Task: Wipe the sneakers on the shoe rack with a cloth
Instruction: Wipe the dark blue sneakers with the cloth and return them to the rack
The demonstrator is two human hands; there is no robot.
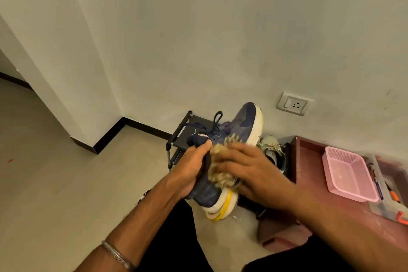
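Nearest the camera, a metal bangle (119,255) is worn on the left forearm. Above it, the left hand (191,169) is curled round the collar of a navy sneaker (223,157), the thumb pressed near the tongue. That sneaker is held in the air, toe pointed up and away, its white sole with a yellow heel stripe turned to the right. A shaggy tan cloth (220,161) is pressed flat against the sneaker's side by the right hand (249,172), whose fingers are spread over it and blurred. Dark laces hang loose above the tongue. Behind the sneaker, a black shoe rack (176,141) stands against the wall, with a pale sneaker (272,149) seen on its right part, partly hidden. Just right of the rack, a reddish tabletop (309,161) carries a pink basket (348,174) near its far edge and a clear box (386,192) of small items at its right edge. A switch socket (293,104) is set in the wall above.
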